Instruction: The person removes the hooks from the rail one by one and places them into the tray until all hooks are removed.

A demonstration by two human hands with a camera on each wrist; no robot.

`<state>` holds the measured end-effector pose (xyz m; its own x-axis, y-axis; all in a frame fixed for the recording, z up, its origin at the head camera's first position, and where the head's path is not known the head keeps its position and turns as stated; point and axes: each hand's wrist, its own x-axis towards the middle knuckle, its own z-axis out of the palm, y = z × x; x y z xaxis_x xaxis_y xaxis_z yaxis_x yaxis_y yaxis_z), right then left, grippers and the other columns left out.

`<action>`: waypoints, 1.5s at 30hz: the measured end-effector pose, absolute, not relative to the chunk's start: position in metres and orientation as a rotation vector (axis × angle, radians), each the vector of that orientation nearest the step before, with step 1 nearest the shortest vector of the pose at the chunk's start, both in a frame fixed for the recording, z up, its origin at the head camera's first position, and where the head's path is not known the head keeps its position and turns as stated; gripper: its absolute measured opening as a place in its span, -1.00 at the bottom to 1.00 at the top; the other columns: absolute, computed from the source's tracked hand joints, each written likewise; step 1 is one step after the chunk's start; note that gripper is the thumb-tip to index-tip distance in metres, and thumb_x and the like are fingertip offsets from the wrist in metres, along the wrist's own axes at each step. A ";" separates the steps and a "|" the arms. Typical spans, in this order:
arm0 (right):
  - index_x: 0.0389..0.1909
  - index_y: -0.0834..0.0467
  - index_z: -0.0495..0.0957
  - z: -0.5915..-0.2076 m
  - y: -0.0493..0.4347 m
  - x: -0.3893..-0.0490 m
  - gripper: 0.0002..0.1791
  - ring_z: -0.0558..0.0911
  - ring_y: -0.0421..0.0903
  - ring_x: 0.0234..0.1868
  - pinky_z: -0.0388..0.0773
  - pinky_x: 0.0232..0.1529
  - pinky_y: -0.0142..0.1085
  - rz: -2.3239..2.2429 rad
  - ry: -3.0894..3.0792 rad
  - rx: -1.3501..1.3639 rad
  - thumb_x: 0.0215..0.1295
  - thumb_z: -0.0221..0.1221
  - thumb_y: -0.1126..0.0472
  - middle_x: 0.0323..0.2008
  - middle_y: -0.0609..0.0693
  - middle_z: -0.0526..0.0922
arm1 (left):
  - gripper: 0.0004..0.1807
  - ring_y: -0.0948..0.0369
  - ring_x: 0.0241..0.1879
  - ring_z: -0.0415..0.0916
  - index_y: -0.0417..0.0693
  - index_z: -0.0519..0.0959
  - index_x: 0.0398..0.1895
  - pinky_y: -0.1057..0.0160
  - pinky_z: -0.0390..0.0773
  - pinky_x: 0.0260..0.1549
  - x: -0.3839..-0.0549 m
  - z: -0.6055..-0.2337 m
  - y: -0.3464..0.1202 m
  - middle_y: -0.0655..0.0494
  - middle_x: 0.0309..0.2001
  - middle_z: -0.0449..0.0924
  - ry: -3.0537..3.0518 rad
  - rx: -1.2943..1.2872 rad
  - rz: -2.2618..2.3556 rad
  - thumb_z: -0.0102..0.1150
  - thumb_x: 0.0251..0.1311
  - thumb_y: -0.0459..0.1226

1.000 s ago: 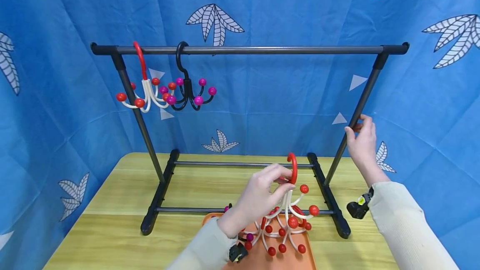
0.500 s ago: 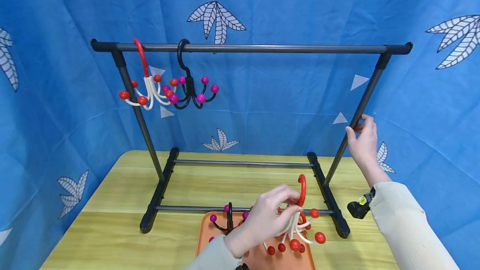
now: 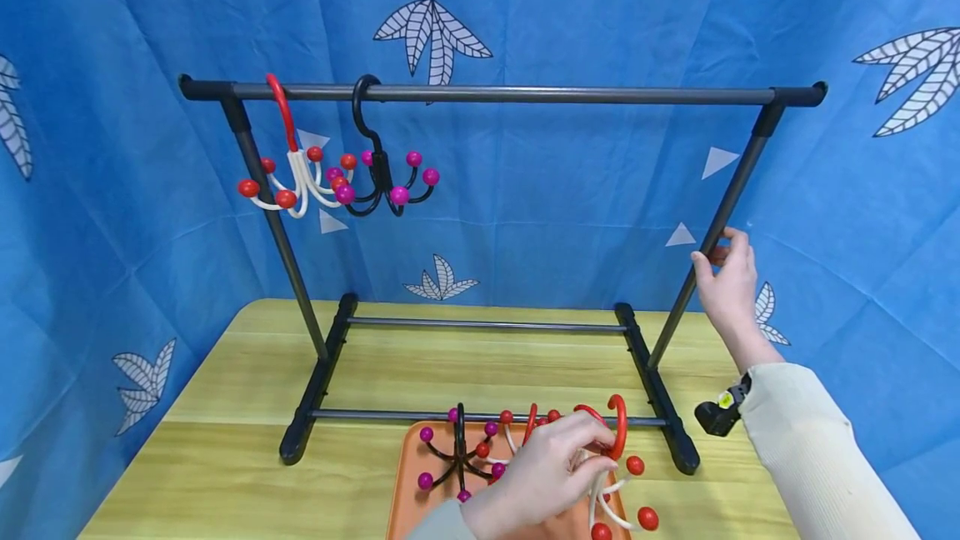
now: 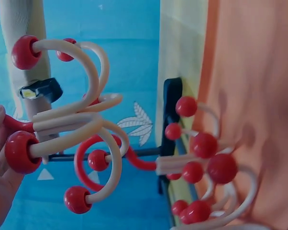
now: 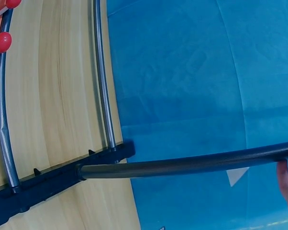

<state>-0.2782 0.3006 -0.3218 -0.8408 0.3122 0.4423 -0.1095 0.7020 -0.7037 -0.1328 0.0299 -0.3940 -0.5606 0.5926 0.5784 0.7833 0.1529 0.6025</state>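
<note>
In the head view my left hand (image 3: 551,473) pinches a multi-arm hook hanger by its red hook (image 3: 618,427), low over the orange tray (image 3: 402,473). Its white arms (image 4: 70,122), tipped with red balls, fan out in the left wrist view. More red-and-white hangers (image 4: 175,164) are beside it at the tray, partly hidden by my hand in the head view. A black hanger with magenta balls (image 3: 460,458) lies at the tray's left. Thumb and fingers of my right hand (image 3: 729,286) hold the right upright post (image 3: 738,190) of the garment rack.
The rack's top rail (image 3: 570,95) carries a red-and-white hanger (image 3: 296,165) and a black-and-magenta hanger (image 3: 380,169) near its left end. Black feet (image 3: 321,390) and lower crossbars (image 3: 480,325) stand on the wooden table (image 3: 202,440). A blue patterned curtain (image 3: 570,207) hangs behind.
My left hand has lowered the red-and-white hanger toward the tray and slightly right, uncovering the black hanger on the tray. My right hand stays on the post.
</note>
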 end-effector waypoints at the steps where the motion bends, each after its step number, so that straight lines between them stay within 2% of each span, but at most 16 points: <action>1: 0.28 0.23 0.00 -0.322 0.300 -0.278 -0.47 0.36 0.22 0.03 0.37 0.00 0.05 1.026 -2.364 -0.157 0.38 -0.12 0.14 0.04 0.32 0.24 | -0.87 0.50 -0.20 0.49 -0.02 0.50 -0.19 0.67 0.42 -0.25 -0.133 -0.397 0.030 0.21 -0.23 0.53 -2.224 -1.358 -1.363 0.07 0.21 -0.25; 13: 0.28 0.23 0.00 -0.321 0.300 -0.279 -0.47 0.38 0.23 0.03 0.38 0.00 0.05 1.030 -2.357 -0.151 0.38 -0.13 0.13 0.03 0.33 0.25 | -0.88 0.53 -0.17 0.46 0.00 0.51 -0.19 0.68 0.40 -0.23 -0.127 -0.424 0.033 0.23 -0.21 0.55 -2.306 -1.433 -1.314 0.04 0.23 -0.25; 20: 0.28 0.22 0.00 -0.322 0.299 -0.280 -0.47 0.37 0.23 0.05 0.37 -0.01 0.05 1.037 -2.362 -0.157 0.39 -0.14 0.11 0.03 0.32 0.25 | -0.91 0.53 -0.23 0.40 0.04 0.52 -0.25 0.72 0.33 -0.23 -0.125 -0.439 0.036 0.28 -0.23 0.55 -2.339 -1.418 -1.256 0.11 0.18 -0.24; 24: 0.28 0.22 0.00 -0.323 0.299 -0.279 -0.47 0.37 0.23 0.04 0.37 -0.01 0.06 1.031 -2.359 -0.164 0.39 -0.14 0.11 0.02 0.32 0.25 | -0.91 0.56 -0.18 0.42 0.04 0.50 -0.25 0.64 0.34 -0.07 -0.124 -0.446 0.036 0.28 -0.20 0.55 -2.340 -1.440 -1.252 0.11 0.18 -0.24; 28: 0.28 0.22 0.01 -0.324 0.299 -0.278 -0.47 0.38 0.24 0.03 0.37 -0.02 0.05 1.022 -2.354 -0.156 0.38 -0.13 0.13 0.01 0.33 0.25 | -0.92 0.58 -0.25 0.41 0.04 0.48 -0.25 0.46 0.33 0.10 -0.123 -0.453 0.036 0.28 -0.25 0.55 -2.344 -1.465 -1.261 0.09 0.19 -0.26; 31: 0.28 0.23 0.01 -0.325 0.299 -0.278 -0.47 0.38 0.24 0.02 0.37 -0.01 0.05 1.023 -2.351 -0.155 0.38 -0.12 0.13 0.01 0.33 0.25 | -0.92 0.55 -0.41 0.34 0.02 0.48 -0.24 0.58 0.38 -0.07 -0.121 -0.459 0.035 0.26 -0.33 0.53 -2.334 -1.490 -1.293 0.07 0.22 -0.28; 35: 0.27 0.23 0.01 -0.325 0.299 -0.278 -0.48 0.37 0.23 0.02 0.37 0.00 0.05 1.019 -2.350 -0.159 0.38 -0.13 0.13 0.02 0.33 0.25 | -0.92 0.48 -0.49 0.28 0.00 0.48 -0.22 0.73 0.27 -0.36 -0.119 -0.467 0.035 0.24 -0.37 0.49 -2.326 -1.474 -1.320 0.02 0.25 -0.27; 45: 0.27 0.24 0.01 -0.325 0.299 -0.278 -0.48 0.37 0.20 0.00 0.40 -0.02 0.02 1.017 -2.349 -0.174 0.39 -0.14 0.13 0.04 0.32 0.22 | -0.94 0.40 -0.36 0.41 0.01 0.47 -0.25 0.74 0.30 -0.37 -0.114 -0.481 0.033 0.23 -0.28 0.48 -2.315 -1.424 -1.344 0.01 0.26 -0.28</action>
